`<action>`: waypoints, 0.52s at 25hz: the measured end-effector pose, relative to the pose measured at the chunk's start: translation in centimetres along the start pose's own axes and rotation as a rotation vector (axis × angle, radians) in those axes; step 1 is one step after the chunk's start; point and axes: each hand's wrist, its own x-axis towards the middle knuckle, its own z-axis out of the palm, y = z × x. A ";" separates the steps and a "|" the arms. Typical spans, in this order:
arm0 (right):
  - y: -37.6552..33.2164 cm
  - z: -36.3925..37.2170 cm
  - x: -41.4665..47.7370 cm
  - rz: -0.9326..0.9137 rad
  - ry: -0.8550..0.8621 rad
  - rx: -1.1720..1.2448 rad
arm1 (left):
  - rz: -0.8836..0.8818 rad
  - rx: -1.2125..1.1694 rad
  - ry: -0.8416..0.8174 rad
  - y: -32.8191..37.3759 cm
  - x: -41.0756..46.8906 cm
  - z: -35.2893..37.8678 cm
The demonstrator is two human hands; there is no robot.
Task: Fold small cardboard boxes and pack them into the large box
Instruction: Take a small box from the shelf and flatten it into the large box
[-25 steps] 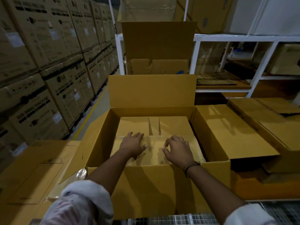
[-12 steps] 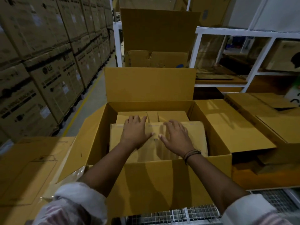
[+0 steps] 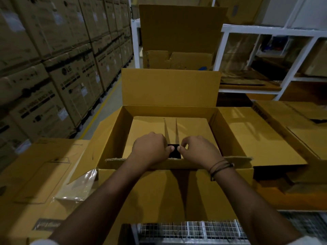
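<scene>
Brown cardboard is filling my screen: the large box (image 3: pixel 168 111) is sitting open, the small box (image 3: pixel 192 129) is lying inside it (flat), and the left hand (image 3: pixel 150 150) and right hand (image 3: pixel 200 152) are pinching its flap edges.

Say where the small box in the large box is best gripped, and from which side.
Probably the flap edges along its central slot, from above at the near end. The small box lies flat and nearly fills the large box, so its sides look hard to reach; the slot opens into a dark gap where the left hand and right hand grip.
</scene>
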 end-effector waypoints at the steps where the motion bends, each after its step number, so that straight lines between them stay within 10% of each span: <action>1: 0.3 0.5 -0.8 -0.003 -0.009 0.026 | -0.006 -0.025 -0.015 0.1 -0.8 0.4; 13: 1.5 1.0 -1.7 -0.070 0.094 0.076 | -0.058 -0.130 -0.147 0.0 -0.4 1.2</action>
